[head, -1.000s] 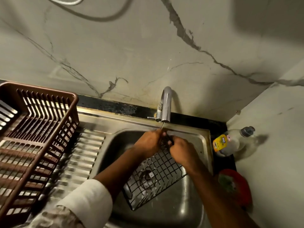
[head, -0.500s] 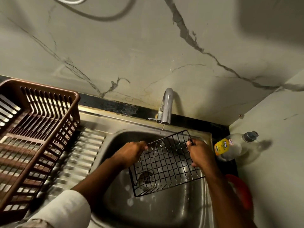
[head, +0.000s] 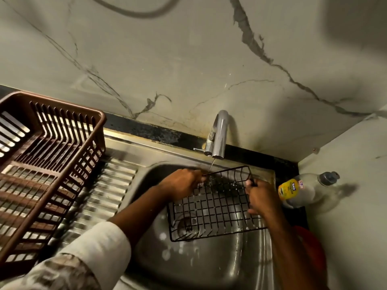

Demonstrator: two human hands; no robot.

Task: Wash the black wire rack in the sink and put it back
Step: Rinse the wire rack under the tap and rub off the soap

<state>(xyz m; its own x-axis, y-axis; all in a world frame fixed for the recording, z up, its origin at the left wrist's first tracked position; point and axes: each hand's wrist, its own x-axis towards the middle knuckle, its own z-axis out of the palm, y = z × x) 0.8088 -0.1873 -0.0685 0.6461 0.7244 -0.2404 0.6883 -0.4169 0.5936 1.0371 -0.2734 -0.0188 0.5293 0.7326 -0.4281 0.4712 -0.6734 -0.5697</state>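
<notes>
Rinsing the black wire rack (head: 217, 206) over the sink (head: 188, 258), we are gripping its far corners, left hand (head: 182, 183) and right hand (head: 260, 197), under the tap (head: 217, 139); putting it back is remaining.

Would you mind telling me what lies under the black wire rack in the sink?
Through the black wire rack, the steel sink basin and its round drain show, wet with droplets. The right hand hides what lies under the rack's right edge.

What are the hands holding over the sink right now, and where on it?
Both hold the black wire rack. The left hand grips its far left corner, the right hand its right edge near the far corner, under the tap.
</notes>
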